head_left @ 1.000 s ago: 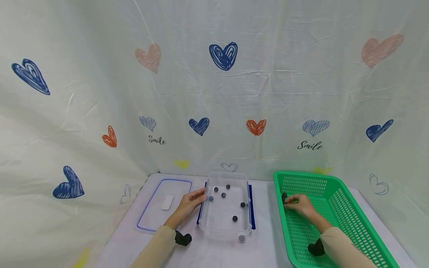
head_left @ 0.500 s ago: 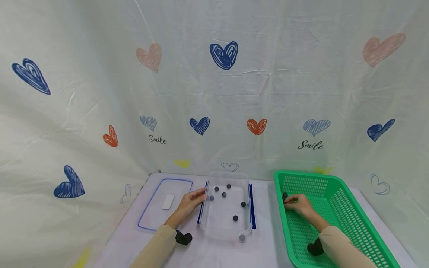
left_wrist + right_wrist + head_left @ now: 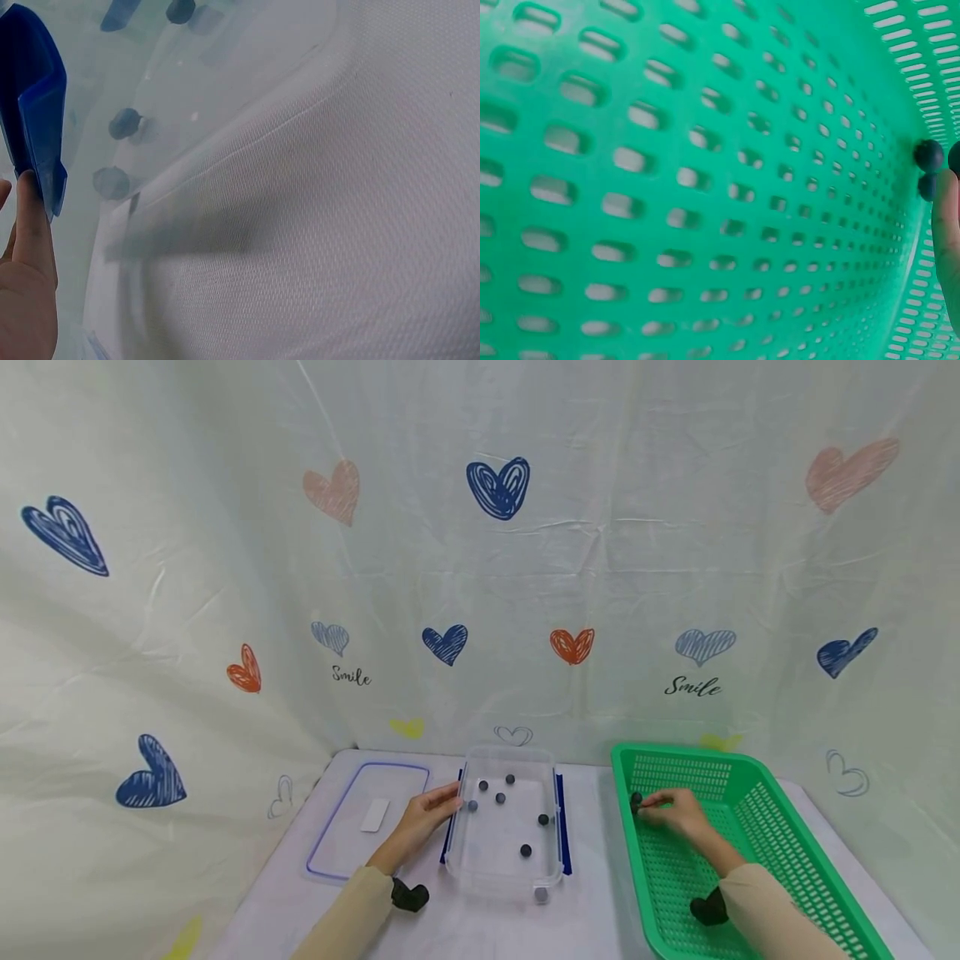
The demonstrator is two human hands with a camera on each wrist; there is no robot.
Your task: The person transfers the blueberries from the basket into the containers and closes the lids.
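A clear plastic box stands mid-table with several dark balls in it. My left hand rests with straight fingers against the box's left side. In the left wrist view a fingertip touches the blue clasp, and balls show through the clear wall. My right hand is inside the green basket, at its near-left wall. Its fingertips pinch one of the dark balls there. In the right wrist view a finger lies beside the balls.
The box's lid, with a blue rim and a white label, lies flat to the left of my left hand. A heart-printed curtain hangs behind the table. A white cloth covers the tabletop.
My right hand has shifted slightly up along the basket wall at the dark balls. The left hand and the box have not moved.
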